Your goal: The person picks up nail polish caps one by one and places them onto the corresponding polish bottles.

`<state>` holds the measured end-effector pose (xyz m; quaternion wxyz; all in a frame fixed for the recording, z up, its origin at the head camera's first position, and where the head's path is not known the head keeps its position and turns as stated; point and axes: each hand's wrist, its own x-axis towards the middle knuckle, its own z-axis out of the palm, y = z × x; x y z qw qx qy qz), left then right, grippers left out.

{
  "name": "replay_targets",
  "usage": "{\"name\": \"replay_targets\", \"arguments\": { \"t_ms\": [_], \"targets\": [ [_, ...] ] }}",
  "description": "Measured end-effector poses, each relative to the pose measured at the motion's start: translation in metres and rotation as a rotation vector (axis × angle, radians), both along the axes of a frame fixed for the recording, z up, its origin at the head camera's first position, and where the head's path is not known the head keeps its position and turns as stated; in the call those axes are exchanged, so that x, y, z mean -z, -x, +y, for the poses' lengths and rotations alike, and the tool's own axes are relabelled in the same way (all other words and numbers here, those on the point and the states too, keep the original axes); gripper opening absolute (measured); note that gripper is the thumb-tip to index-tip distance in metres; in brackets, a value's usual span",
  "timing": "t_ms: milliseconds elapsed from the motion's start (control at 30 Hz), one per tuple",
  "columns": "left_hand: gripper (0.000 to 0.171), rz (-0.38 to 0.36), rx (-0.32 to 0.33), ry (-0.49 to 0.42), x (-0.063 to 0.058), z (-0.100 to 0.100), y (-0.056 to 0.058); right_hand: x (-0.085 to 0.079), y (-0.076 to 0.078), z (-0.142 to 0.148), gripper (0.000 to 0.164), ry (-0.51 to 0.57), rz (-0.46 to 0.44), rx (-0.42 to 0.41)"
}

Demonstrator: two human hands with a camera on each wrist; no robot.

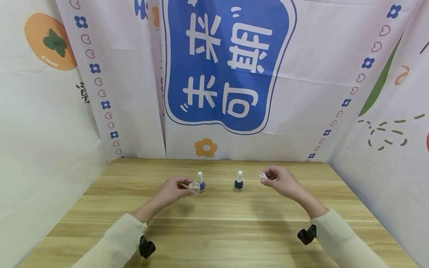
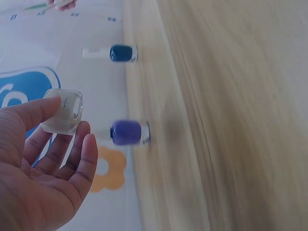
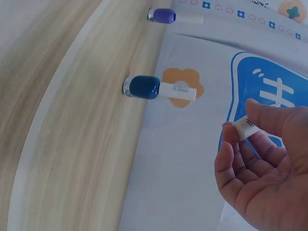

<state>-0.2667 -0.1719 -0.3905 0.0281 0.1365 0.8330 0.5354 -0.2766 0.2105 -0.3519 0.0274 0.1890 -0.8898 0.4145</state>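
My left hand (image 1: 173,191) holds a small uncapped nail polish bottle (image 2: 63,111) of clear glass with pale contents, thumb on one side and fingertips on the other. The white nail polish cap (image 3: 245,128) is pinched between thumb and fingers of my right hand (image 1: 283,181). In the head view a thin brush seems to stick out from that cap. Just behind the held bottle stands a purple nail polish bottle (image 2: 127,133) with a white cap. A dark blue nail polish bottle (image 3: 144,87), also white-capped, stands upright between the two hands.
The wooden table (image 1: 214,227) reaches back to a printed white cloth (image 1: 295,111) that hangs behind and at both sides. Black wrist cameras (image 1: 146,246) sit on the sleeves.
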Motion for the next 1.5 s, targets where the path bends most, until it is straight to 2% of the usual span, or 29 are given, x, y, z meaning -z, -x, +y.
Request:
{"name": "replay_targets", "arguments": {
  "t_ms": [233,600,1033,1500],
  "targets": [
    [0.027,0.015,0.073,-0.001,0.002,0.018,-0.005,0.0,-0.006,-0.009,0.014,-0.001,0.031,-0.068],
    [0.025,0.017,0.144,-0.026,0.002,0.04,-0.014,-0.003,-0.016,-0.032,0.013,0.014,0.059,-0.174],
    [0.024,0.016,0.171,0.006,0.001,0.054,-0.019,-0.003,-0.025,-0.054,0.008,-0.006,0.14,-0.298],
    [0.021,0.054,0.218,0.027,0.002,0.065,-0.021,-0.003,-0.03,-0.064,0.007,-0.074,0.208,-0.339]
  ]
}}
